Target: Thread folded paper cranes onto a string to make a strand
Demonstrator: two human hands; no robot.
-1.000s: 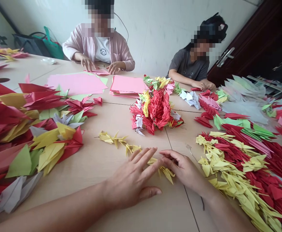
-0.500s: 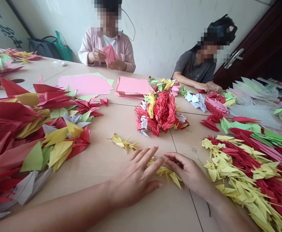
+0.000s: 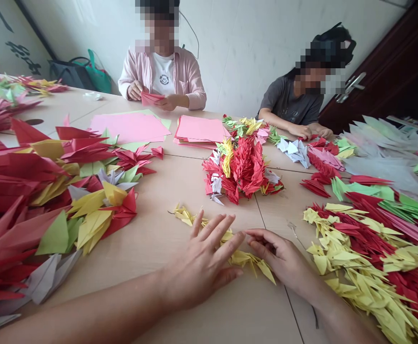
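A string of small yellow paper cranes [image 3: 185, 216] lies across the light wooden table [image 3: 166, 186] in front of me. My left hand [image 3: 202, 263] lies flat on its middle, fingers spread and stretched out. My right hand [image 3: 280, 258] is curled beside it, thumb and fingers pinched on the string's near end, where more yellow cranes [image 3: 254, 263] fan out between the two hands. My left fingertips almost touch my right fingers.
Heaps of folded cranes surround me: a left heap [image 3: 51, 191], a red centre cluster [image 3: 243, 167], a yellow and red right heap [image 3: 367, 248]. Pink paper sheets [image 3: 130, 126] and a stack [image 3: 198, 129] lie beyond. Two people sit opposite, one folding pink paper [image 3: 151, 98].
My left hand has slid a little forward over the yellow string. The person in the pink jacket lifted a pink sheet off the table and now holds it low. My view has shifted slightly.
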